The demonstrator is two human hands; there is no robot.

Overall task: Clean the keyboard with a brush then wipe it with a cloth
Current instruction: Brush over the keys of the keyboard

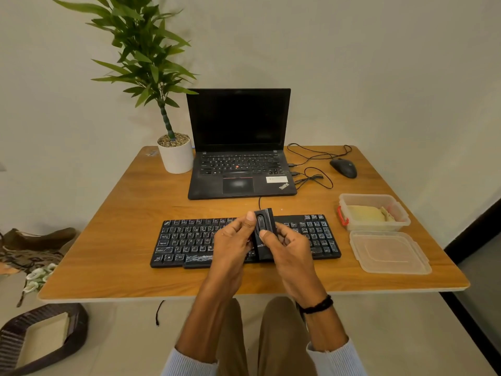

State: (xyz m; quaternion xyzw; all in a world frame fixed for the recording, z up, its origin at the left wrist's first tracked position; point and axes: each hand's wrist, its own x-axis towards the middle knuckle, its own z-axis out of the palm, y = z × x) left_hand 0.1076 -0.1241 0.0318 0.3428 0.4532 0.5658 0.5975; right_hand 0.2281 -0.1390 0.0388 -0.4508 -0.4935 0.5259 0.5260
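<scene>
Keyboard [187,240], dusty, lies at six o'clock on the worktop [122,272]. Over it my left hand [230,251] and right hand [291,251] both pinch the black brush [264,223], fingers [238,226] curled on its sides. It looks light, stiff, slick; I'd grip the flat sides.

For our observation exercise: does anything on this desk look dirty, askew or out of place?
The keyboard is streaked with white residue, heaviest along its left and front keys, which looks odd on black keys; nothing looks spilled or broken.

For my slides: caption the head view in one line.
Left hand and right hand hold a black brush over the dusty keyboard; cloth in box.
</scene>
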